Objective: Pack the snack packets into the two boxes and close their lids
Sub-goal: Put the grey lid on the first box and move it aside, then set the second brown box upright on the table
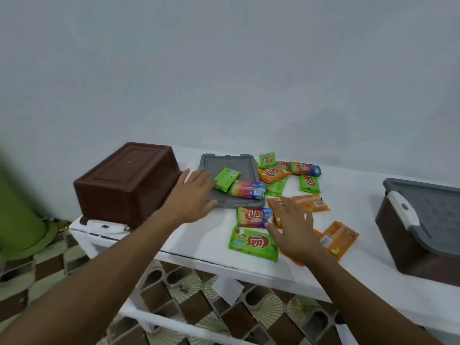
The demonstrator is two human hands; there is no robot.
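— The snacks?
— Green, orange and rainbow snack packets [254, 241] strewn mid-frame on the white desk [199, 247], two on a grey plastic lid [229, 168].
— Hands?
— Both spread: left hand [194, 195] by the upturned brown plastic box [127, 185], right hand [293, 227] over orange packets.

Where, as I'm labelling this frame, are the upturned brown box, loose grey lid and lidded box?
upturned brown box [129, 170], head view, raised base.
loose grey lid [245, 170], head view, bare flat panel.
lidded box [408, 250], head view, brown side wall.
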